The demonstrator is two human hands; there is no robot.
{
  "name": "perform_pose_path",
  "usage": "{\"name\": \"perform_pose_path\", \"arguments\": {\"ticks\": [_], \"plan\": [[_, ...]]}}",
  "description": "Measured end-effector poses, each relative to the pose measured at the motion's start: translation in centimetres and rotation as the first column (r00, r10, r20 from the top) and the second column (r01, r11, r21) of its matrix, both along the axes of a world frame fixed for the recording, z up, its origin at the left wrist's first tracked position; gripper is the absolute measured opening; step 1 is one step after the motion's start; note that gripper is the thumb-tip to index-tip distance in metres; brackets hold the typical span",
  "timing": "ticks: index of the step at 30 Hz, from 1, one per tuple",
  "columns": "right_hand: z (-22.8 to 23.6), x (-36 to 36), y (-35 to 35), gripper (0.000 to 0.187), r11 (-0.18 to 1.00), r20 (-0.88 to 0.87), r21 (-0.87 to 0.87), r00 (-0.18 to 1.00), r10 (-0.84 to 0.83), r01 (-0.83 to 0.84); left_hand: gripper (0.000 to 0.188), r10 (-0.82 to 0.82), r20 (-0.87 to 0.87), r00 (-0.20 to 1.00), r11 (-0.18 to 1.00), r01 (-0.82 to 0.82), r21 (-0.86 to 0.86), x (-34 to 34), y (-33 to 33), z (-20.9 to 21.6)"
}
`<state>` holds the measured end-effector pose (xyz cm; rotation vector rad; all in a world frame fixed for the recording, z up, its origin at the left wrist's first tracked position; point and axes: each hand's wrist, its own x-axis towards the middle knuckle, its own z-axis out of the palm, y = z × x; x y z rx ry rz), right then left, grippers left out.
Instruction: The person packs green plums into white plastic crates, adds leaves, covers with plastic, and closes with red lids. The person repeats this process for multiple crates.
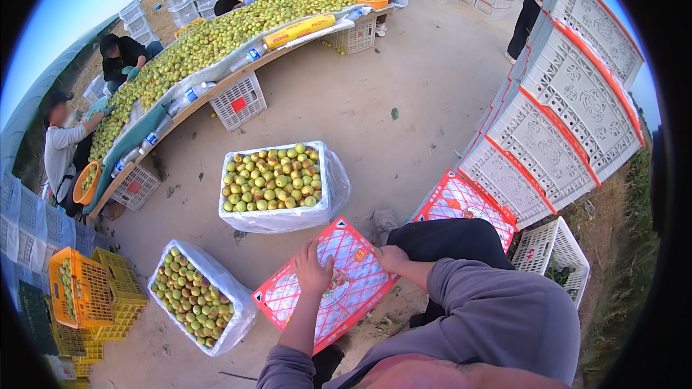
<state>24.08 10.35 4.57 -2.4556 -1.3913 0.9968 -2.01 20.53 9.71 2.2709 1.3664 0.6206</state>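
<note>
A red latticed crate lid (335, 313) with white film showing through lies tilted in front of me, close to my knees. My left hand (313, 270) rests on its upper left part, fingers stretched out and thumb apart. At the lid's right edge, my right hand (391, 258) has its fingers curled over the rim. What is under the lid is hidden. Just beyond it stands a white-lined crate (333, 180) full of round green-brown fruit (272, 179), like jujubes. Another lined crate (241, 317) of the same fruit (189, 295) sits to its left.
Tall stacks of grey crates with red lids (555, 119) rise at right, beside a white crate (559, 252) holding leaves. Yellow and orange crates (94, 288) stand at left. Several people work around a long fruit-covered table (184, 104); another person (533, 7) stands farther right.
</note>
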Motion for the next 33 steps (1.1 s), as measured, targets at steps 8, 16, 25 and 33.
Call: {"name": "perform_pose_path", "arguments": {"ticks": [8,16,25,33], "plan": [[-0.5,-1.7,0.0,0.059,0.98,0.047,0.162,0.993,0.108,-0.114,0.082,-0.061,-0.418,0.906,0.989,-0.002,-0.147,-0.8,-15.7,-1.5],[-4.7,0.9,0.1,0.063,0.972,-0.164,0.228,0.982,0.097,-0.058,0.083,-0.126,-0.407,0.905,0.986,0.067,-0.155,2.7,-14.6,-3.5],[-4.4,1.4,-0.3,0.066,0.982,-0.163,0.181,0.986,-0.024,0.054,0.072,-0.065,-0.172,0.983,0.994,0.048,-0.1,1.5,-15.1,-2.3],[-4.4,-1.4,-8.7,0.057,0.697,-0.623,-0.599,0.318,-0.715,0.394,0.053,0.817,0.095,0.568,0.025,0.13,-0.991,-1.2,-22.9,-6.9]]}}
